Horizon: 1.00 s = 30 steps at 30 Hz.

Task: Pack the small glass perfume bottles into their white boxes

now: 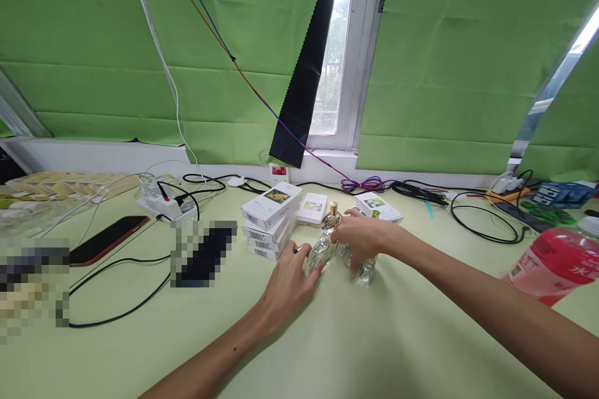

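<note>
Several clear glass perfume bottles stand close together on the table. My left hand has its thumb and fingers closed around the sides of one faceted glass bottle, which shows no gold cap. Reaching in from the right, my right hand curls over the neighbouring bottles, its fingers gripping a glass perfume bottle that it partly hides. A further glass bottle shows below that hand. Behind the fingers, a rounded bottle carries a gold cap; another gold top rises beside my right wrist.
Left of the bottles is a stack of white boxes. More white boxes lie behind. A phone, power strip and black cable occupy the left; a red-labelled bottle lies right. Coiled cables run along the back.
</note>
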### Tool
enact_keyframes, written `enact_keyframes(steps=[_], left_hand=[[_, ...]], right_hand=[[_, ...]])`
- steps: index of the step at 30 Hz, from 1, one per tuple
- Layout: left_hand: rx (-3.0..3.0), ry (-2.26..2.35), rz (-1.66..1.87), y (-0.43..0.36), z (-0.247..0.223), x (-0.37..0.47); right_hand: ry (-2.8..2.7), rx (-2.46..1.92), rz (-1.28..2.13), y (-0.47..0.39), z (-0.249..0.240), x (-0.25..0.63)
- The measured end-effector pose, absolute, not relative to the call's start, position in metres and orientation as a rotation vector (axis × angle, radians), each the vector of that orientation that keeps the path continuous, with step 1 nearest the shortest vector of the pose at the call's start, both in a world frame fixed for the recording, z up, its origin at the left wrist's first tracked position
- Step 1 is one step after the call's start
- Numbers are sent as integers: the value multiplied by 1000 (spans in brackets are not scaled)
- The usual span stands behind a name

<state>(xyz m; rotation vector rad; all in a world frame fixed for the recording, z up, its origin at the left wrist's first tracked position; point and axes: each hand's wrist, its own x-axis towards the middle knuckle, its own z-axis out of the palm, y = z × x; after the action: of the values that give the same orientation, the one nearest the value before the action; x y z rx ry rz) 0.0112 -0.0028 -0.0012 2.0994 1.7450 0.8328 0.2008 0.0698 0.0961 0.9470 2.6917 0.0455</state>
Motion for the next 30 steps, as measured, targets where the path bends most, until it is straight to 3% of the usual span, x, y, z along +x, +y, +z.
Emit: enact_keyframes(steps=[13,30], left_hand=[[2126,1726,883,0,-7,10],[2104,1742,877,-1,-7,9]], right_hand=[[2688,736,691,42,57,220],[2713,817,776,34,33,274]])
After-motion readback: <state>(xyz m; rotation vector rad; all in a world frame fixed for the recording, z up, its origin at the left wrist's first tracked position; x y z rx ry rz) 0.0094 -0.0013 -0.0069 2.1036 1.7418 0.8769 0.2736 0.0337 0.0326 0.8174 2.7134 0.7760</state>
